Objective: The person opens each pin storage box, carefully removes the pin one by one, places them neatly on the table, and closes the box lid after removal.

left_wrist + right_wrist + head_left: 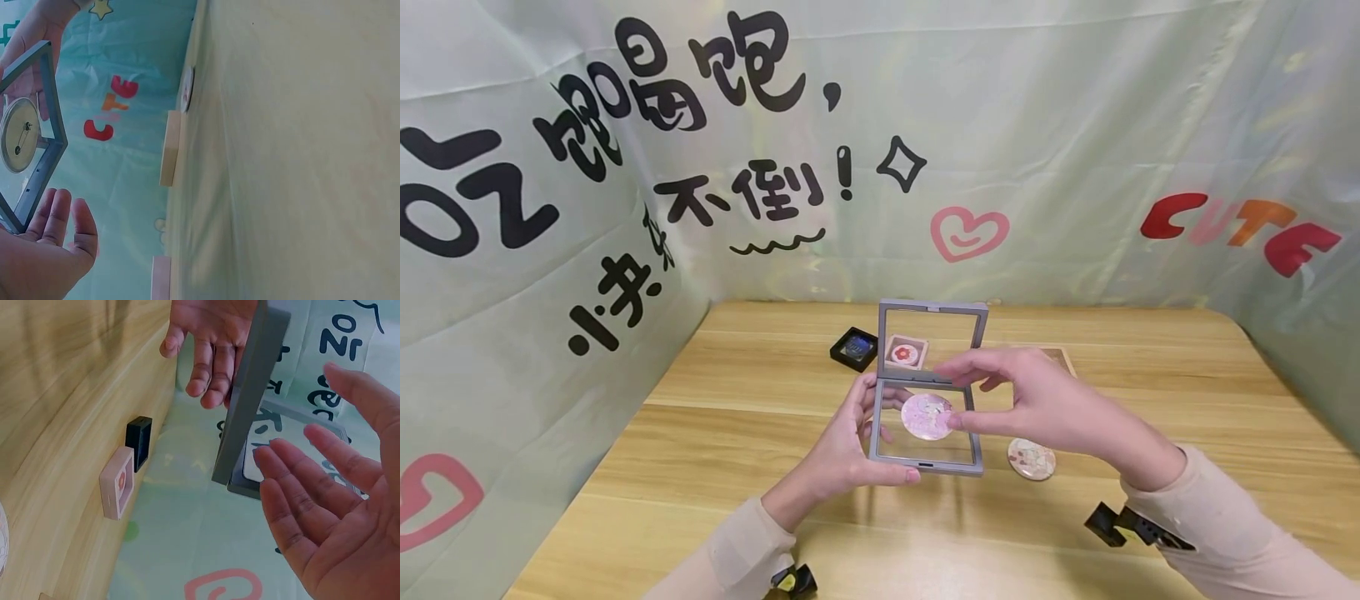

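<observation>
My left hand [847,446] holds a grey hinged display frame [927,469] by its left side, thumb along the front edge and fingers behind. The frame stands opened above the table, its lid half raised and both halves spanned by clear film. On the lower film lies a round pink badge [922,417]; its metal back with the pin [19,134] shows in the left wrist view. Over the frame's right side hovers my right hand [1037,400], fingers spread, thumb tip at the badge's right edge. The right wrist view shows nothing pinched in that hand [337,506].
Behind the frame lie a small black case [854,348] and a pink case [119,484] with a red flower badge. A tan frame [1060,360] is partly hidden behind my right hand. Another round badge [1032,459] rests on the wooden table [715,467]. Printed cloth [1052,125] hangs around.
</observation>
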Demonstrator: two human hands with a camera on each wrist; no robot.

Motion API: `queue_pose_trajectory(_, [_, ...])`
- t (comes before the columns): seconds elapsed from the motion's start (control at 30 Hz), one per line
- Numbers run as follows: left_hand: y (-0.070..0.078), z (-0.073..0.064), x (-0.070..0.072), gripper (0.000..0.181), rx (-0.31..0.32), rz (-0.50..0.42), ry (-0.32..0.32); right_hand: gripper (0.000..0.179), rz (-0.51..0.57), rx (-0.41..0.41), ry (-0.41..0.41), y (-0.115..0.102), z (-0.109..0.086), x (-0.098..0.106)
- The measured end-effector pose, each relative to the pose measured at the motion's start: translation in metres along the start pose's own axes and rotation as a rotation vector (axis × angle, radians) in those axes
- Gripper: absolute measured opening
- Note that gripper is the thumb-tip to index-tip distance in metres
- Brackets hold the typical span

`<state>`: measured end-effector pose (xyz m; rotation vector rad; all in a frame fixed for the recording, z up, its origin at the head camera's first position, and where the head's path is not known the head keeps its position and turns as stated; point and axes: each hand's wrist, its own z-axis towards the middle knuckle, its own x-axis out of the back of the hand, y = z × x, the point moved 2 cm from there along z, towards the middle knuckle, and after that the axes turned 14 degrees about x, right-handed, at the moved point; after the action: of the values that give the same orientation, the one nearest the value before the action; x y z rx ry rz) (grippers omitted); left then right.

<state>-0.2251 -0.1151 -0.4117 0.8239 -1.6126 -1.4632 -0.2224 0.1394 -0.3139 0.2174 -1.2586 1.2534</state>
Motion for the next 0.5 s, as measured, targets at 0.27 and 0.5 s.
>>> queue_pose_trajectory(0.27, [-0.002,0.0,-0.001,0.106,0.01,0.004,-0.006,0.049,-0.023,0.048,-0.039,-0.003,0.008,-0.014])
queue_pose_trajectory(0.5, [-0.003,0.0,-0.001,0.107,0.011,0.005,-0.001,0.054,-0.054,0.054,-0.078,-0.006,0.012,-0.022])
